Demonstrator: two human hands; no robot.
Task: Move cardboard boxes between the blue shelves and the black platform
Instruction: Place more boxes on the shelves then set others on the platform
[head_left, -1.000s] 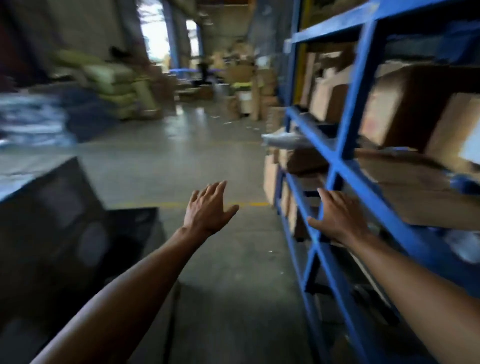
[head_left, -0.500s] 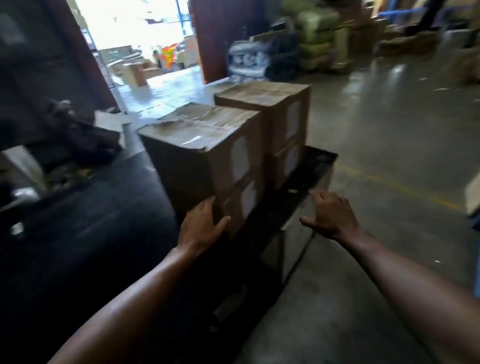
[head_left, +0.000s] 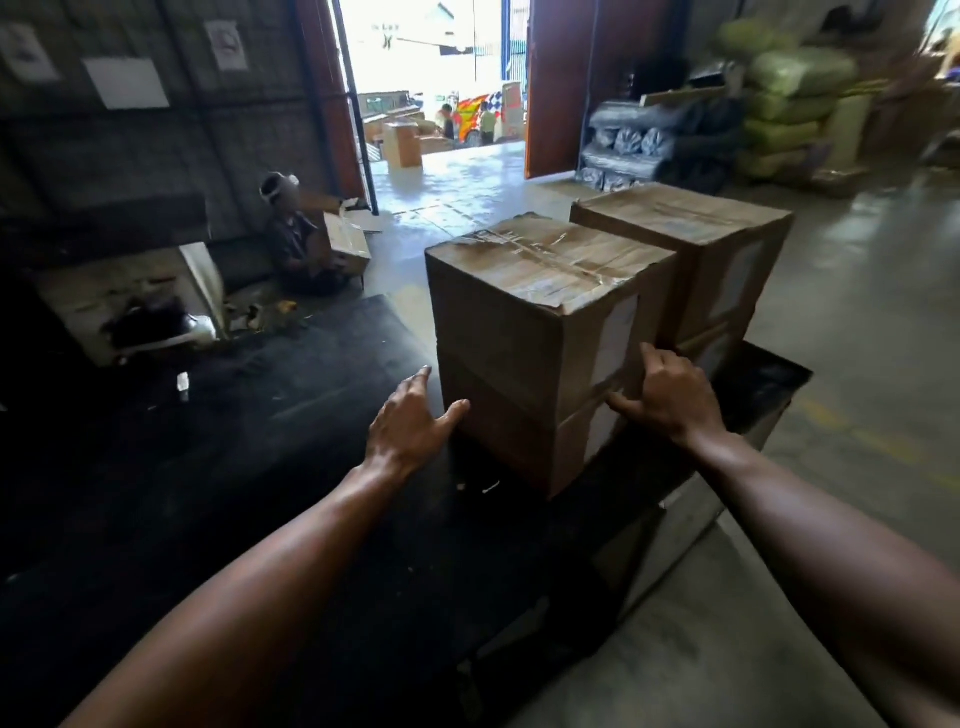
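Two stacks of taped cardboard boxes stand on the black platform (head_left: 291, 415). The near stack (head_left: 524, 322) is two boxes high, with white labels on its right face; the far stack (head_left: 691, 244) stands just behind it to the right. My left hand (head_left: 410, 426) reaches with straight fingers to the near stack's left face, thumb touching the lower box. My right hand (head_left: 665, 395) lies against the right labelled face, fingers spread and slightly bent, holding nothing. The blue shelves are out of view.
A person (head_left: 296, 244) sits on the floor at the back left holding a carton. A white broken appliance (head_left: 130, 301) stands left of the platform. Black rolls (head_left: 639, 140) and green sacks (head_left: 795, 98) are piled at the back right. A doorway (head_left: 431, 83) is straight ahead.
My view swung from the blue shelves to the platform. Both hands left the shelf side and came up against the two sides of the near box stack.
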